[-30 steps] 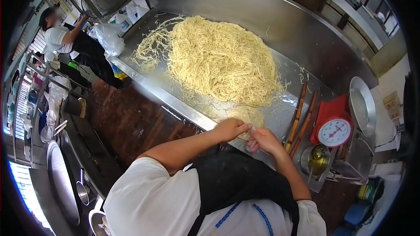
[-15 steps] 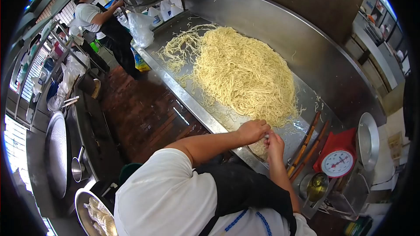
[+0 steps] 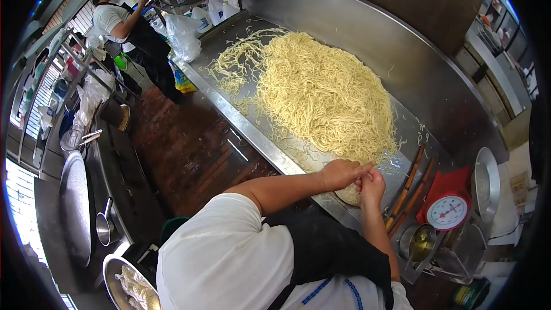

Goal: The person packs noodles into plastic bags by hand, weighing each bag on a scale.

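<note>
Grip: both hands together, fingers meeting just above the bundle. Left hand (image 3: 341, 173) comes in back up, a finger stretched across to the right hand (image 3: 372, 186), whose fingers look curled in. Can't tell what, if anything, is clamped between them; the fingertips hide it.

Pale beige rounded bundle (image 3: 348, 195) sits on the shiny stainless-steel bench (image 3: 247, 127), under the hands, by the near edge. Contents and wrapping too small to call. Big heap of loose yellow noodles (image 3: 327, 97) lies just beyond it.

My read: two-handed fingertip work over the bundle. To do it well:
- Let the steel carry the bundle's weight; don't hang it off the fingers.
- Light, even pressure from both sides; a hard squeeze could mash what looks soft.
- Mind the near lip, the bundle is close to it.
- Left forearm clear of the loose strands.
- Right elbow in: two brown bamboo rods (image 3: 406, 185) lie near that forearm, with a small steel pan of yellow liquid (image 3: 422, 243) past them. A wide swing could knock either. Red dial scale (image 3: 450, 185) is farther off, less of a worry.
</note>
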`<state>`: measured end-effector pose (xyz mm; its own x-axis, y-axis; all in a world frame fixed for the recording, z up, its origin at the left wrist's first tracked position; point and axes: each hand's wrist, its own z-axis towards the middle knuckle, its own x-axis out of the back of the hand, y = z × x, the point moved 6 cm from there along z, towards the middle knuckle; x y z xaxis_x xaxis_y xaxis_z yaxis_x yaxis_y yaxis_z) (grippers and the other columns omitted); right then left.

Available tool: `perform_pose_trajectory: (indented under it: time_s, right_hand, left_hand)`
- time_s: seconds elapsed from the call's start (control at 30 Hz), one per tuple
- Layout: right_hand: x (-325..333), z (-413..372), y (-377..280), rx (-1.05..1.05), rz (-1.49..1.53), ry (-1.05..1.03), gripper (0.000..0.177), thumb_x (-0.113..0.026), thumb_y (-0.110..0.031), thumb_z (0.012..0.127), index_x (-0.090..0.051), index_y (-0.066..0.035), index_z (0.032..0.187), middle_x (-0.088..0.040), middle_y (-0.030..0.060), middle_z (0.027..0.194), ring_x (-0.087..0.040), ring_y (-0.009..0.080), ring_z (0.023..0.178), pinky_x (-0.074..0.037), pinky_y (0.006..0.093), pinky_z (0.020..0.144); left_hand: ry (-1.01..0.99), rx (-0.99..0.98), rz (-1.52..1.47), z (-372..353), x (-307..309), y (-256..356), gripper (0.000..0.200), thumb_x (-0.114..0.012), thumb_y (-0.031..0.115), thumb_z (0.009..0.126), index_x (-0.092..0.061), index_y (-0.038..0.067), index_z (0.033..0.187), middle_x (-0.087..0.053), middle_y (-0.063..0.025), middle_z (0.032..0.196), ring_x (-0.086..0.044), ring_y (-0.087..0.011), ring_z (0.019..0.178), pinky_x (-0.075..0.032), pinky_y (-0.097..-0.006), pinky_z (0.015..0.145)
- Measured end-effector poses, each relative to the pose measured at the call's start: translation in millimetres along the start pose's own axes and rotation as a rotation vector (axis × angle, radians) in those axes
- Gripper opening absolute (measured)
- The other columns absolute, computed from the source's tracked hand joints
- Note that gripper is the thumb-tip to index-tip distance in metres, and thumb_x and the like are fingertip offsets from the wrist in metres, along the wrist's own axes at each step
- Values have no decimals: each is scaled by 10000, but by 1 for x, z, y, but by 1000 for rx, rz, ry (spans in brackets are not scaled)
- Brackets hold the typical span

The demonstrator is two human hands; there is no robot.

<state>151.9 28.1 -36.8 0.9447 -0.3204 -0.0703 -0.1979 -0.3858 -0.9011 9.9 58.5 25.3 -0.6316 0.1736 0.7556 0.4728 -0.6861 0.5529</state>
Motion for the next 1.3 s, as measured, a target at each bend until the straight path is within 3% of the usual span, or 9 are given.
perform_pose_trajectory:
  time_s: [0.1,0.27,0.47,0.53,0.67,0.73,0.93,1.2,1.3]
  right_hand:
    - [-5,-5,-14,312,-216,-68,513,-537,-19,977,-389,-22,1468,-665,50,819,-602,91,646,-455,214,518]
    - [-14,-16,-10,570,-480,-9,624,-633,-18,887,-388,-17,1461,-666,88,855,-590,144,625,-509,282,620]
    - [-9,-15,1,444,-554,-53,400,-695,-10,831,-584,-37,1215,-630,99,978,-620,173,731,-515,282,670]
    - [-7,-21,-4,435,-587,-59,299,-677,10,831,-635,-31,1124,-619,101,978,-635,175,789,-523,292,685]
    - [-18,-44,-39,684,-713,-65,211,-646,-1,861,-685,-22,1067,-637,125,954,-655,256,821,-533,330,733]
    - [-20,-57,-52,849,-811,-81,192,-642,-21,875,-699,-23,1059,-645,138,943,-658,292,830,-534,342,751]
    - [4,-25,-55,794,-1000,-286,227,-647,-162,897,-702,-43,1084,-671,179,949,-651,371,905,-520,437,780]
    - [-9,-16,-74,1045,-1206,-453,183,-569,-165,911,-682,-63,1014,-682,158,932,-663,374,860,-528,476,745]
    - [-6,-6,-78,978,-1384,-424,158,-570,-137,899,-669,-67,1001,-690,166,958,-680,364,906,-540,463,765]
  left_hand:
    - [-33,-240,109,2,0,-2,360,-569,176,864,-651,178,1214,-629,-55,852,-669,-286,770,-533,-407,617]
    - [-148,-46,46,5,0,-16,152,-647,223,825,-691,115,923,-656,-115,829,-665,-325,837,-536,-431,702]
    - [-94,216,-167,-17,-18,-38,206,-682,256,863,-651,71,949,-659,-96,794,-671,-286,763,-518,-403,638]
    - [-503,910,-1100,-36,-39,-44,212,-678,328,907,-641,121,932,-547,3,631,-590,-157,593,-434,-299,507]
    - [-589,1098,-1693,-42,-44,-17,208,-665,339,934,-596,161,854,-367,83,540,-429,-74,498,-306,-239,440]
    - [-536,1084,-1691,-40,-48,-15,223,-663,335,939,-592,147,843,-388,74,533,-448,-76,488,-331,-244,439]
    - [-5,540,-471,-15,-25,-24,268,-717,278,920,-680,14,904,-610,-25,649,-571,-102,530,-446,-261,475]
    - [104,771,-676,-16,-37,-9,255,-660,243,947,-694,-6,907,-608,-44,611,-564,-110,504,-447,-279,483]
    - [5,771,-277,-14,-33,-9,278,-685,306,900,-702,71,1049,-702,-90,771,-670,-201,686,-525,-356,651]
